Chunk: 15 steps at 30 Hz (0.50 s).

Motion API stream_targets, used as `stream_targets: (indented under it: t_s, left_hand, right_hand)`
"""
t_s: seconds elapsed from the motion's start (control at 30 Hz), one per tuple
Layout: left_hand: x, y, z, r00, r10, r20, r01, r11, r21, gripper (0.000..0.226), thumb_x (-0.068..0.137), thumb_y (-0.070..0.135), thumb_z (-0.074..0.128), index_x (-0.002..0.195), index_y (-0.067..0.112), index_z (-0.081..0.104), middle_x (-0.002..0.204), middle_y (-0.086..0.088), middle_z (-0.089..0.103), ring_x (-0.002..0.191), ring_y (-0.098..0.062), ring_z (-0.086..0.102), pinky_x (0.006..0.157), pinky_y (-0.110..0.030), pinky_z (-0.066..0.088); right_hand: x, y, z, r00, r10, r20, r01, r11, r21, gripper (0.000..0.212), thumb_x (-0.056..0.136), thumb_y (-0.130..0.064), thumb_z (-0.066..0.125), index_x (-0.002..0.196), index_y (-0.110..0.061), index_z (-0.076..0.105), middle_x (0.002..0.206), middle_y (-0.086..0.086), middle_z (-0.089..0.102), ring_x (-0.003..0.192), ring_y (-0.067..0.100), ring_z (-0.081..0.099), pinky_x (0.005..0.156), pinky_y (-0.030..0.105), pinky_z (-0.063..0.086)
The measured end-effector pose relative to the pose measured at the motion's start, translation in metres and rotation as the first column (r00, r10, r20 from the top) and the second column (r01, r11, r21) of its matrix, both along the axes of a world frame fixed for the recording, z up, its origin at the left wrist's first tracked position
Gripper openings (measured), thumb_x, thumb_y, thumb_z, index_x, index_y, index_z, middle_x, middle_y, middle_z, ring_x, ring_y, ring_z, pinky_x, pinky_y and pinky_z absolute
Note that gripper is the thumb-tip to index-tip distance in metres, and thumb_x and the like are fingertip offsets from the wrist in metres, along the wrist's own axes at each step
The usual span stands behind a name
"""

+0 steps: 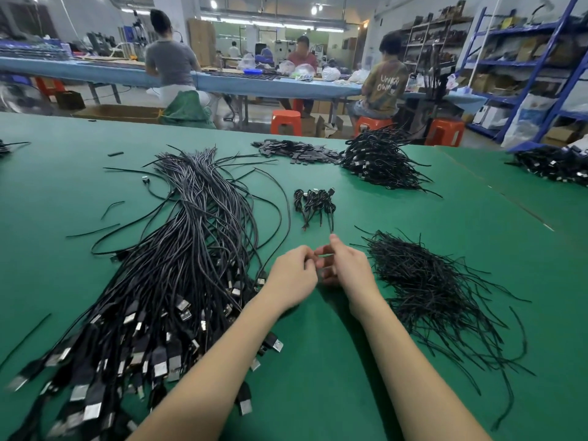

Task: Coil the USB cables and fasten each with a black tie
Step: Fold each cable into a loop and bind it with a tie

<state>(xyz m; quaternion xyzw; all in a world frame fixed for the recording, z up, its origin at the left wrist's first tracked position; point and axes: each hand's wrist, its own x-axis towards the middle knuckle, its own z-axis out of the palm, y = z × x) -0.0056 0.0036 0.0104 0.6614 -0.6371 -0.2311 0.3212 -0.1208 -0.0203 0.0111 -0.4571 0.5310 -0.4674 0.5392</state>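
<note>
Meeting over one green table (pixel 413 218), two hands: left hand (pixel 294 275), right hand (pixel 345 265).

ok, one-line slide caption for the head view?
Both hands meet over green table, between uncoiled USB cables and black ties.

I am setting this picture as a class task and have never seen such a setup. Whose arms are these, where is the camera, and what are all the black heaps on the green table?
There is no machine here. One camera worn on a person's head looks forward and down at their bare arms. The left hand and right hand meet over the green work table, fingers curled as if pinching something thin; what exactly is too small to tell. At left lies a large heap of loose black USB cables with metal plugs. At right is a pile of thin black wire ties. Ahead sits a small cluster of coiled, tied cables, with a bigger finished heap beyond. Other workers sit at a far blue bench.
</note>
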Motion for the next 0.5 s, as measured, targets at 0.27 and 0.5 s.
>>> stream_targets:
  t_s: [0.27, 0.5]
  left_hand:
    - [-0.009, 0.004, -0.005, 0.937, -0.138, 0.321, 0.12, 0.99, 0.076, 0.028, 0.096, 0.02, 0.046, 0.122, 0.012, 0.048, 0.127, -0.013, 0.046, 0.119, -0.034, 0.042, 0.102, -0.043, 0.037]
    - [-0.012, -0.004, -0.005, 0.747, -0.23, 0.624, 0.122, 0.97, 0.211, 0.052, 0.102, 0.034, 0.027, 0.148, 0.009, 0.032, 0.152, -0.017, 0.036, 0.143, -0.036, 0.028, 0.117, -0.046, 0.027]
  right_hand:
    - [0.009, -0.02, 0.042, 0.811, 0.046, -0.584, -0.257, 0.924, -0.283, 0.009, 0.095, -0.031, 0.063, 0.093, -0.027, 0.071, 0.079, -0.006, 0.072, 0.059, 0.004, 0.058, 0.063, 0.022, 0.046]
    - [0.063, -0.012, 0.072, 0.017, 0.18, -0.983, -0.73, 0.674, 0.111, 0.04, 0.084, -0.019, 0.066, 0.105, -0.053, 0.072, 0.131, -0.014, 0.063, 0.114, 0.014, 0.06, 0.092, 0.032, 0.053]
